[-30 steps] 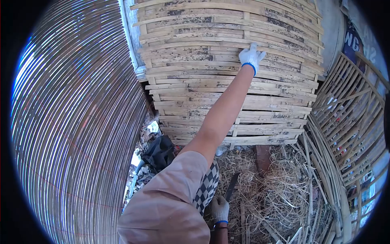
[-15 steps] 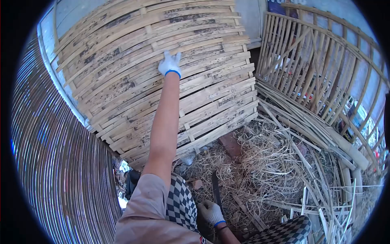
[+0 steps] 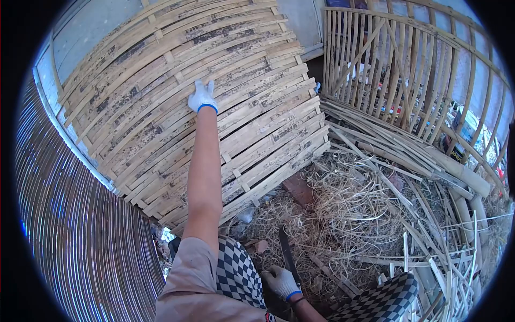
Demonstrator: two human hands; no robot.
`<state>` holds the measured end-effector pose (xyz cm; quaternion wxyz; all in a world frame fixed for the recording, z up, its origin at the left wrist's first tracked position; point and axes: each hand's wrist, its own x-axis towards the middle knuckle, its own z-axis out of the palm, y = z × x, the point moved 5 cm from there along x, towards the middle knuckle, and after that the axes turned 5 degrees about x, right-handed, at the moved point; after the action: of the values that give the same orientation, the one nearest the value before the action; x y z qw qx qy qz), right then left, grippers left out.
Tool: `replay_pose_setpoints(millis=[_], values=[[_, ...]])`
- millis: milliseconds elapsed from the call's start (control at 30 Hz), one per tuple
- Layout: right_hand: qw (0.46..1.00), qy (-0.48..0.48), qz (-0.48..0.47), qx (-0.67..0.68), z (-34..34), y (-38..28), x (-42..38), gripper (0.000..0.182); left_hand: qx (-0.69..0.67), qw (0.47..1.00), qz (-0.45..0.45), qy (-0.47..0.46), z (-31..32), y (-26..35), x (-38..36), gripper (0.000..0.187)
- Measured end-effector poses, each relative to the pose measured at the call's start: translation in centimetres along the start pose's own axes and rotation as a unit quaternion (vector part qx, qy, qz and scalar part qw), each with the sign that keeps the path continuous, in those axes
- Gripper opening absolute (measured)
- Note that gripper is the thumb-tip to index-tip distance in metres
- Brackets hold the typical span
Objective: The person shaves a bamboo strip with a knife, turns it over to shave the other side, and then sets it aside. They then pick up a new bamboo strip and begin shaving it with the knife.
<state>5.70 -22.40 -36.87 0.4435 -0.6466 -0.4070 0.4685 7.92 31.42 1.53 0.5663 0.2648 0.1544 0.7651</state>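
My left hand point(image 3: 203, 97), in a white glove with a blue cuff, lies on the woven bamboo panel point(image 3: 252, 115) with some fingers spread. Dark blotches mark many of the panel's strips, which run across it in slightly curved rows. Low in the view, between my knees, is my gloved right hand point(image 3: 280, 282), its fingers curled in. What they hold, if anything, is hidden. A dark, long-bladed knife point(image 3: 287, 251) points away from me right beside that hand; its handle is out of sight.
Fine bamboo shavings point(image 3: 354, 214) cover the ground, with a reddish slab point(image 3: 299, 190) among them. Long bamboo strips point(image 3: 383, 137) lie at right below a slatted bamboo frame point(image 3: 370, 70). A ribbed curtain-like surface point(image 3: 80, 231) curves along the left.
My left hand and the panel appear further left and slightly lower as the view shifts. The hand stays on the panel. My right hand remains low beside the knife.
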Motion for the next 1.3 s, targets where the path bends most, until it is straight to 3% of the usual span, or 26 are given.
replay_pose_setpoints(millis=[233, 433, 567, 667, 700, 900, 1000, 1100, 1200, 1300], values=[[1.000, -0.001, 0.000, -0.004, 0.1, -0.2, -0.1, 0.038, 0.000, 0.997, -0.053, -0.049, -0.9, -1.3, 2.2, 0.032], [1.000, -0.007, 0.014, 0.003, -0.3, -0.8, -0.4, 0.039, -0.029, 0.991, -0.093, -0.096, -1.3, -1.8, 4.0, 0.045], [1.000, -0.006, 0.004, 0.000, -0.2, -0.6, -0.3, 0.038, -0.035, 0.995, -0.078, -0.059, -1.1, -1.3, 3.4, 0.038], [1.000, 0.000, -0.011, -0.004, -0.2, -0.6, -0.3, 0.037, 0.056, 0.998, 0.006, -0.018, -0.1, -0.1, 0.6, 0.033], [1.000, 0.000, -0.018, -0.005, -0.2, -0.6, -0.3, 0.037, -0.020, 0.999, -0.027, -0.023, -0.3, 0.1, 0.5, 0.031], [1.000, -0.007, -0.025, -0.007, -0.2, -1.3, -0.4, 0.032, 0.004, 0.999, 0.041, 0.006, 0.2, 0.3, -0.1, 0.025], [0.999, -0.007, -0.043, -0.024, 0.0, -1.1, -0.3, 0.031, -0.026, 0.999, 0.028, 0.003, 0.2, 0.3, -0.1, 0.028], [0.999, -0.015, -0.011, -0.028, -0.1, -1.5, -0.4, 0.031, -0.043, 0.998, 0.019, -0.031, 0.3, 0.5, -0.7, 0.050], [0.999, -0.014, -0.018, -0.029, 0.2, -1.1, -0.2, 0.031, -0.086, 0.995, -0.010, -0.058, -0.2, 0.0, 0.2, 0.052], [0.999, -0.014, -0.025, -0.018, 0.5, -0.8, 0.0, 0.031, -0.059, 0.998, 0.012, -0.022, 0.4, 1.4, -2.4, 0.048]])
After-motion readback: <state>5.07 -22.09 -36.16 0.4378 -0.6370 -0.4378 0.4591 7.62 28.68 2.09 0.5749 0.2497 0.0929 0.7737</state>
